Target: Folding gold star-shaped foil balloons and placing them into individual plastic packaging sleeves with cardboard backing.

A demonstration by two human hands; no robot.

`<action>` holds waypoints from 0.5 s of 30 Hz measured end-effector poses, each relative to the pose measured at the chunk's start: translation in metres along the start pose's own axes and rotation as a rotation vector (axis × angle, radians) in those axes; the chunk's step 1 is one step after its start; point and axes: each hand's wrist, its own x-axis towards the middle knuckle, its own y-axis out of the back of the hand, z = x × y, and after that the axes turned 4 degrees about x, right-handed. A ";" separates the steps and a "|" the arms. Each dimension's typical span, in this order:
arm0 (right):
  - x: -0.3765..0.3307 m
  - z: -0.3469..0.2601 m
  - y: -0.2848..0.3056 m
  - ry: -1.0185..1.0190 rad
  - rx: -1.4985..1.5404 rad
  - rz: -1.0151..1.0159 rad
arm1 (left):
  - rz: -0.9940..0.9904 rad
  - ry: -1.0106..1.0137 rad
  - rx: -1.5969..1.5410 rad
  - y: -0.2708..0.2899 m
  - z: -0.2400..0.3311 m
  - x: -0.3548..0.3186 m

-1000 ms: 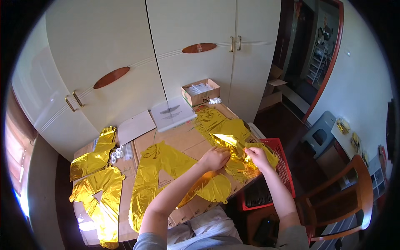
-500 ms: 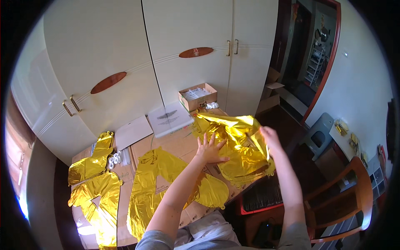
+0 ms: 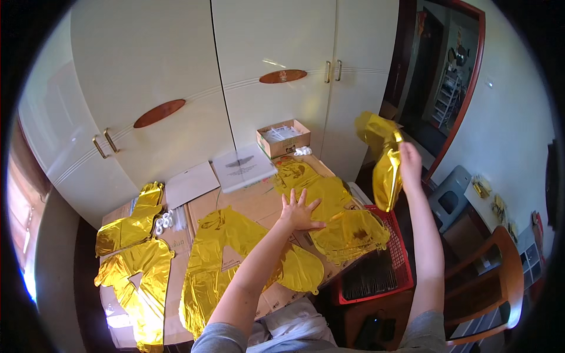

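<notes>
My left hand (image 3: 299, 212) lies with fingers spread on the edge of a flat gold foil balloon (image 3: 321, 191) at the right of the cardboard-covered table. My right hand (image 3: 410, 163) is raised beyond the table's right edge. It grips a loose gold foil balloon (image 3: 385, 167), which hangs folded and crumpled from the fingers. Under my left forearm lies a letter-shaped gold foil balloon (image 3: 206, 259). Two more, a flat foil balloon (image 3: 129, 229) and one with a small hole (image 3: 147, 267), lie at the left of the table.
A small cardboard box (image 3: 283, 136) of white sticks stands against the cabinet. Beside it lies a clear plastic sheet (image 3: 242, 166). White ribbon rolls (image 3: 163, 222) sit at the left. A red crate (image 3: 402, 265) with dark packets stands right of the table, near a wooden chair (image 3: 512, 276).
My right hand has lifted the upper foil balloon off the one beneath and carried it up and right, past the table edge. My left hand stays pressed down.
</notes>
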 end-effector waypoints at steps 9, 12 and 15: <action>-0.186 -0.083 -0.079 0.913 -0.319 -0.584 | -0.243 0.303 -1.636 0.013 -0.039 -0.039; -0.237 -0.101 -0.094 0.933 -0.239 -0.734 | -0.372 0.325 -1.977 0.008 -0.046 -0.067; -0.267 -0.119 -0.099 0.943 -0.179 -0.824 | -0.254 0.317 -2.069 0.014 -0.043 -0.097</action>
